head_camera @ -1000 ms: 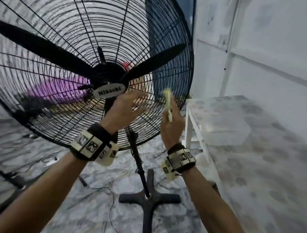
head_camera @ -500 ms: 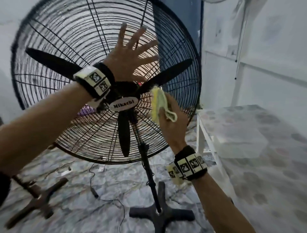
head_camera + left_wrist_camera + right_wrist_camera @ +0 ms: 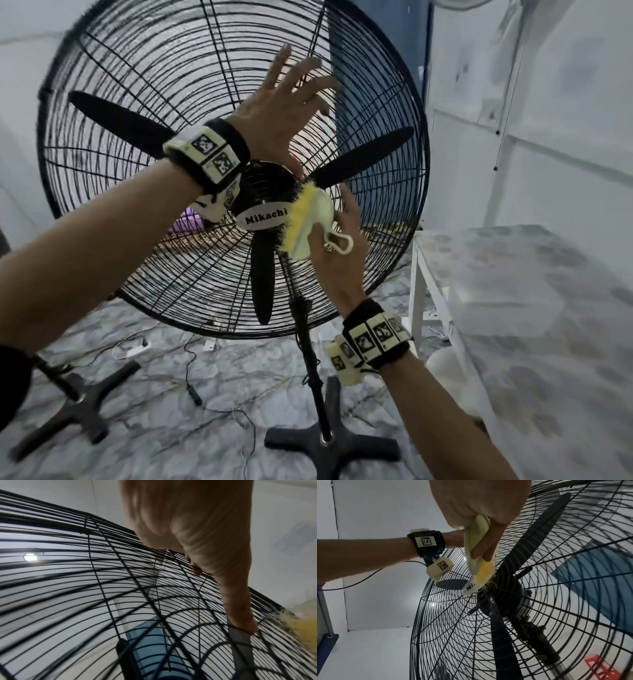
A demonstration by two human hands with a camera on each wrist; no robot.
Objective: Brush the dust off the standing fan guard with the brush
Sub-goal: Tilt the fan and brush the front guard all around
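A big black standing fan fills the head view, its wire guard round and upright with a white "Mikachi" badge at the hub. My left hand lies flat with fingers spread on the upper right of the guard, the left hand's fingertips touching the wires. My right hand grips a pale yellow brush, its bristles against the guard just right of the badge. In the right wrist view the right hand's fingers curl round the brush at the guard.
The fan's pole stands on a black cross base. A second cross base lies at the left on the marbled floor, with loose cables. A white table stands close at the right, a white wall behind it.
My view has pulled back from the fan. My left hand rose from the hub to the upper guard and spread flat. The brush moved left and up to beside the badge.
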